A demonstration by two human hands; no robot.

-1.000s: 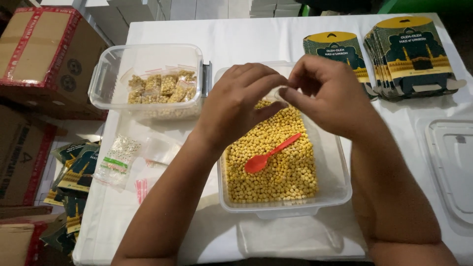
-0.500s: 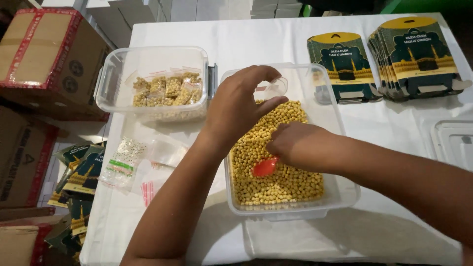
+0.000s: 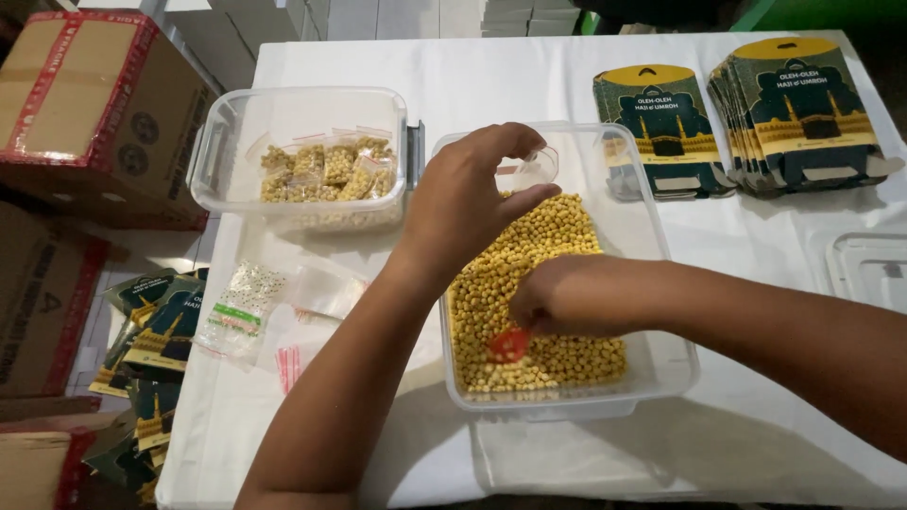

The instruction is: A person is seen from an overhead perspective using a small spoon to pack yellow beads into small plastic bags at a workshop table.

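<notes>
Left hand (image 3: pixel 468 203) pinches a small clear bag (image 3: pixel 531 170); right hand (image 3: pixel 567 297) grips a red scoop (image 3: pixel 509 344) (mostly hidden, apparently).

The left hand (image 3: pixel 468 203) holds a small clear bag (image 3: pixel 532 170) open above a clear tub (image 3: pixel 661 368) of yellow beans (image 3: pixel 539 274). The right hand (image 3: pixel 576 297) digs a red scoop (image 3: pixel 508 345) into them.
</notes>
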